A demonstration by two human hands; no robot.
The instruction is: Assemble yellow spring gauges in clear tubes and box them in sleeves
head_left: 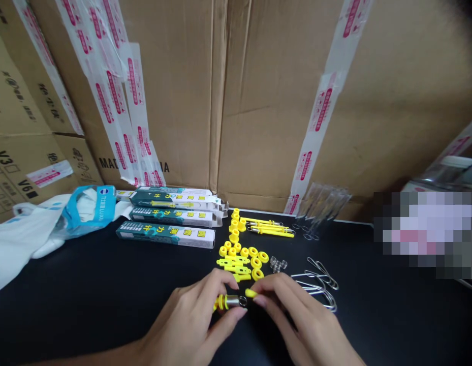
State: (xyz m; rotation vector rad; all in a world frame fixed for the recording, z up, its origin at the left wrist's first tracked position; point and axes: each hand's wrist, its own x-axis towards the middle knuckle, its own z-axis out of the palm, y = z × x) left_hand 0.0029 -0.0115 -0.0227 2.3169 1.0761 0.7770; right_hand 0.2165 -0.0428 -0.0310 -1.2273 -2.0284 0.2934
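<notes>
In my left hand (199, 315) is a yellow part with a metal cylinder (232, 301) whose small wire loop points right. My right hand (292, 310) pinches a small yellow piece (251, 293) just right of that loop, with a narrow gap between them. Beyond my hands lie yellow rings (263, 256), flat yellow strips (233, 261) and yellow collars (234, 235). Small clear pieces (277, 264) sit behind my right hand, and bent metal hooks (323, 284) lie to its right.
Long printed boxes (167, 235) lie at the back left beside a blue and white packet (91, 203). Yellow rods with springs (270, 229) and clear tubes (321, 206) are at the back. A cardboard wall (266, 101) rises behind the black table (87, 310).
</notes>
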